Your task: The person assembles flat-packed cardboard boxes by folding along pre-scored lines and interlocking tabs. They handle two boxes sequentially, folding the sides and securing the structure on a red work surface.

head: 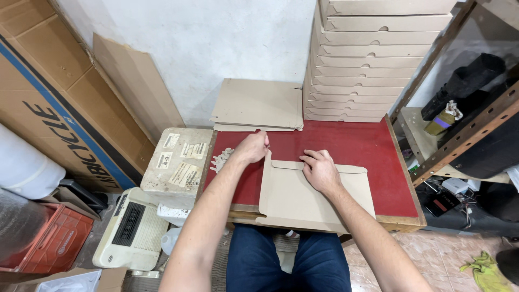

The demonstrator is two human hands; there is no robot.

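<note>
The left hand (252,147) has its grip closed on the upper left corner of a flat cardboard blank (308,196), pinching the side flap there, while the right hand (320,170) lies open, palm down, fingers spread on the blank's top edge (pressing, holding nothing). The blank lies on the red tabletop (367,148), its near edge hanging just over the front rim. Just beside the left hand sits a small pile of pale scraps (220,160). Farther back, a stack of flat blanks (258,104) leans at the wall, and beside it rises a tall stack of folded boxes (367,59).
</note>
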